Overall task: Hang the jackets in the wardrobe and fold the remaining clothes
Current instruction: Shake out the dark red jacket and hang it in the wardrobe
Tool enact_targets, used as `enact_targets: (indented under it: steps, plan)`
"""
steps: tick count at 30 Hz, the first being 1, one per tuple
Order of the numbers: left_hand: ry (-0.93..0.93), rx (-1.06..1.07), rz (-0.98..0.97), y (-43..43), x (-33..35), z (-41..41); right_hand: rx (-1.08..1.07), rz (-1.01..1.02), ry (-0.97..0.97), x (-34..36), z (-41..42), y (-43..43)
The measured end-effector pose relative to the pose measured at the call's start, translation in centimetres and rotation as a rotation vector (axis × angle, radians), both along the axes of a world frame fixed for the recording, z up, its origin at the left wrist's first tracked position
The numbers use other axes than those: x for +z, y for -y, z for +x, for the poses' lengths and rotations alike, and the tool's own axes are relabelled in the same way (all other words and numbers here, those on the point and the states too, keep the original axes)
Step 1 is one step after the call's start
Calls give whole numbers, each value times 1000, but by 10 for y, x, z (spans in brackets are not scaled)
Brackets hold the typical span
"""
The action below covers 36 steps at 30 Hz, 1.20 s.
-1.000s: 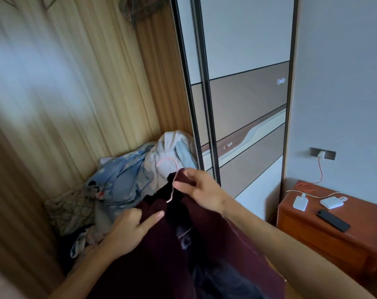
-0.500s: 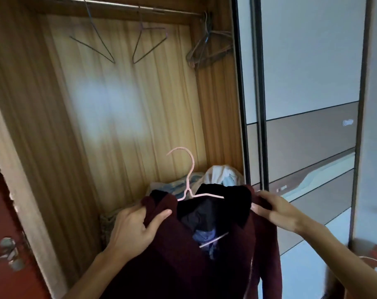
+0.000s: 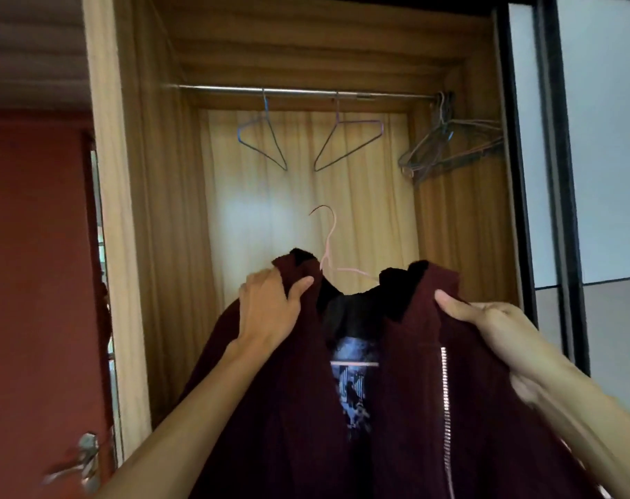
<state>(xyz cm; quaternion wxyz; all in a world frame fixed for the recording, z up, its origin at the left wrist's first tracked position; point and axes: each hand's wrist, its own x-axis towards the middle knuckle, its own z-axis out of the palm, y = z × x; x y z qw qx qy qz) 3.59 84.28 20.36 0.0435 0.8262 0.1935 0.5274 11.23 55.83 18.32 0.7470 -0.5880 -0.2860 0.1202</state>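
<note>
Holding the jacket [image 3: 288,408] up by its shoulders, my left grip [image 3: 270,307] curls its fingers over one shoulder with the thumb pressed on the front. My right grip [image 3: 486,318] pinches the other shoulder, thumb on top. The jacket is dark maroon with a black collar lining. A metal zip [image 3: 445,397] runs down the panel under my right grip, and a blue-and-black print shows inside the open front. It sits on a thin pink wire hanger [image 3: 328,243], whose hook stands up at 12 o'clock from the collar, touching nothing.

All of this hangs before the open wardrobe [image 3: 155,210], at 6 o'clock from the metal rail [image 3: 306,91] and well below it. On the rail are a blue hanger [image 3: 261,138] at 11 o'clock, a purple-grey hanger [image 3: 346,142] at 12, and a bunch of empty hangers [image 3: 446,145] at 2 o'clock. A red door [image 3: 36,282] with a metal handle [image 3: 83,462] is at 8 o'clock, and a sliding panel [image 3: 601,138] at 3.
</note>
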Motion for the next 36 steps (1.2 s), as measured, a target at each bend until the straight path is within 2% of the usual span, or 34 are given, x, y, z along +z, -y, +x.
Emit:
enact_targets:
  steps: [2,5,8,10,12,16,20,24,27,31,36]
  plan:
    - [-40,84,-92,-12,30,7,42,48,-53,24,-5,-24]
    - [-33,-15,-362,-36,64,9,115,105,-11,55,-20,-61]
    - [144,-170,-577,-53,76,-6,108,104,142,80,-38,-96]
    - [245,-213,-633,-60,79,-21,163,118,198,92,-47,-121]
    - [270,-209,-662,-63,81,-35,198,149,236,98,-53,-150]
    - [296,-300,-648,-65,94,-57,134,176,223,120,-66,-207]
    - [287,-404,-724,-82,111,-64,46,215,194,148,-68,-254]
    - [223,-221,-691,-84,110,-57,1,260,239,176,-72,-285]
    - [291,-135,-612,-90,115,-45,-80,273,300,200,-73,-300]
    - [443,-104,-462,-108,133,-38,-123,283,372,231,-66,-316]
    - [484,-171,-351,-115,148,-30,-153,339,408,270,-55,-327]
